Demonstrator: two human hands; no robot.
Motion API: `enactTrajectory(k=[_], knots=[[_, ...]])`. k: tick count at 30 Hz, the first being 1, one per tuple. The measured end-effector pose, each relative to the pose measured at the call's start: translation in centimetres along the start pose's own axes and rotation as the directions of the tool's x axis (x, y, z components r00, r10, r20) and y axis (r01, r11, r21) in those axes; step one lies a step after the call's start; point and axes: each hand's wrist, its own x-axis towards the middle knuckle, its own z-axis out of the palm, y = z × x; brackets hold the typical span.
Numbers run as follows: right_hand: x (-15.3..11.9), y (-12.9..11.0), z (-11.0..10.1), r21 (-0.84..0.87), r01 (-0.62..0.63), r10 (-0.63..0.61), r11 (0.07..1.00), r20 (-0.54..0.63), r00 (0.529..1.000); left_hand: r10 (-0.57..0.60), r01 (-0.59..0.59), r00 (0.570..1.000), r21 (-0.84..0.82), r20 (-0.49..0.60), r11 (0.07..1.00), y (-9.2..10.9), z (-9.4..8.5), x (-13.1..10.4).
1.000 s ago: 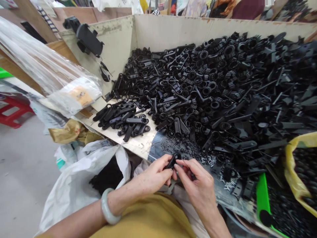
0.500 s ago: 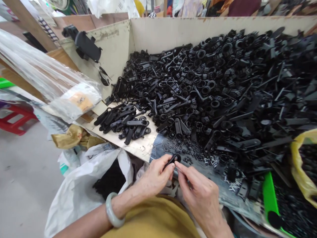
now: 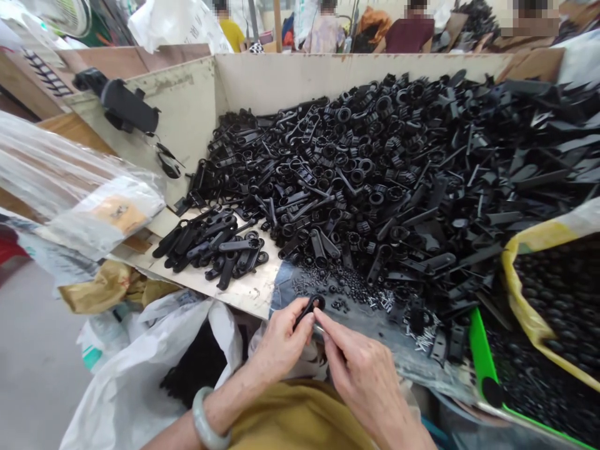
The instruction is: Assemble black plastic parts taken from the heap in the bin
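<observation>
My left hand (image 3: 281,340) is closed on a black plastic part with a ring-shaped end (image 3: 315,304), held just off the table's front edge. The fingers of my right hand (image 3: 363,369) are pinched against that part, gripping a thin silvery piece (image 3: 319,328) whose far end is hidden. Beyond my hands, many tiny black pieces (image 3: 330,281) and small silver screws (image 3: 383,300) lie scattered on a dark blue sheet (image 3: 281,290). To the left rests a small heap of black arm-shaped parts (image 3: 225,247).
A large pile of black plastic parts (image 3: 328,169) fills the walled table. At the right stand a yellow-rimmed bag (image 3: 513,250) and a green-edged tray (image 3: 480,350). A white sack (image 3: 122,375) hangs open below left. Several people sit beyond the back wall (image 3: 328,72).
The view has swung right and slightly up, so people behind the back wall now show. Both hands keep hold of the black part, their grip nearly unchanged.
</observation>
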Motion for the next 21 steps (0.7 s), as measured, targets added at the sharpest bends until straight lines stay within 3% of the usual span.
enactTrajectory(k=[4, 8, 14, 21], knots=[[0.1, -0.2, -0.7, 0.09, -0.093, 0.089, 0.992, 0.049, 0.995, 0.04, -0.04, 0.998, 0.007, -0.044, 0.999, 0.1, 0.2, 0.0], [0.2, -0.1, -2.0, 0.17, -0.164, 0.151, 0.972, 0.085, 0.985, 0.004, -0.004, 1.0, -0.034, 0.01, 0.999, 0.2, 0.1, 0.2], [-0.2, 0.6, -0.9, -0.033, -0.006, 0.006, 0.999, 0.004, 1.0, -0.02, 0.02, 1.0, -0.046, 0.008, 0.999, 0.0, 0.1, 0.3], [-0.1, 0.7, 0.4, -0.185, 0.035, -0.049, 0.982, -0.068, 0.996, -0.019, 0.019, 1.0, -0.024, 0.008, 1.0, 0.2, 0.1, 0.3]])
